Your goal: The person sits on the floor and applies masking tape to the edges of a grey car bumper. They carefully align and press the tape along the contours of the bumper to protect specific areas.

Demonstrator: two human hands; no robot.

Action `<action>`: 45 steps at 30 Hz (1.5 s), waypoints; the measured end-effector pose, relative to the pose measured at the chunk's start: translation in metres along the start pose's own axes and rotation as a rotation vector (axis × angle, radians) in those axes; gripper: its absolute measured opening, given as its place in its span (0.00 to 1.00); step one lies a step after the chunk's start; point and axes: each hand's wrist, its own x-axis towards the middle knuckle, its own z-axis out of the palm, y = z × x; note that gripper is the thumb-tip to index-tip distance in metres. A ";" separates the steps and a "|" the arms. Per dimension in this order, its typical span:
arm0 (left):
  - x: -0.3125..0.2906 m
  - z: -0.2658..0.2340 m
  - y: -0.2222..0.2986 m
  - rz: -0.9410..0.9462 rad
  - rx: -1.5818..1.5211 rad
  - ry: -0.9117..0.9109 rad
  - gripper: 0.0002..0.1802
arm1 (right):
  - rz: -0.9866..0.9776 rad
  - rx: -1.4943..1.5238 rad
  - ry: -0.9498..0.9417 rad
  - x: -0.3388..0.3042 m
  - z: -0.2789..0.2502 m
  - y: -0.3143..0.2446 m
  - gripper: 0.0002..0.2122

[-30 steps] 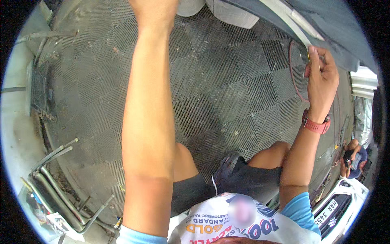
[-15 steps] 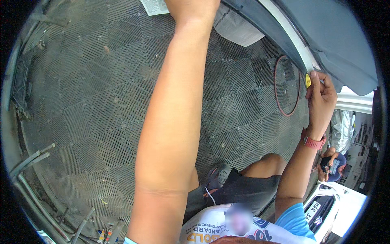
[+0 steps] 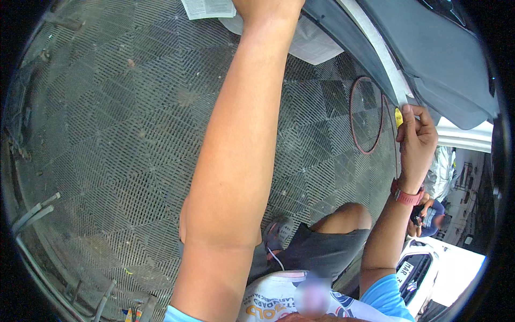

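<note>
A long pale strip (image 3: 378,45), which looks like tape, runs along the edge of a dark grey vehicle panel (image 3: 434,64). My right hand (image 3: 419,131) pinches the strip's lower end between thumb and fingers. Beside the fingertips shows a small rounded yellow piece (image 3: 398,117); its kind is unclear. My left arm (image 3: 236,139) stretches far up across the view. Only the wrist and the back of my left hand (image 3: 271,7) show at the top edge, and its fingers are out of sight.
Printed paper sheets (image 3: 209,8) and a greyish sheet (image 3: 316,45) lie near the panel. A thin reddish hose loop (image 3: 352,115) rests on the ridged dark floor mat (image 3: 145,134). Metal bars (image 3: 37,212) stand at left. At right are a person (image 3: 429,217) and a white car (image 3: 418,268).
The whole view has shifted slightly. My left arm appears a little farther right, and my right hand a little lower and to the left, its pinch on the strip kept.
</note>
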 end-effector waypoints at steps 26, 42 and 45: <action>0.000 0.023 -0.022 0.223 0.027 0.153 0.10 | -0.029 -0.101 0.078 -0.003 0.014 0.001 0.08; -0.023 0.036 -0.037 0.333 0.098 0.211 0.13 | -0.217 -0.351 0.206 -0.013 0.021 0.009 0.08; -0.022 0.035 -0.036 0.230 0.104 0.171 0.15 | -0.039 -0.233 0.165 -0.004 0.017 0.008 0.09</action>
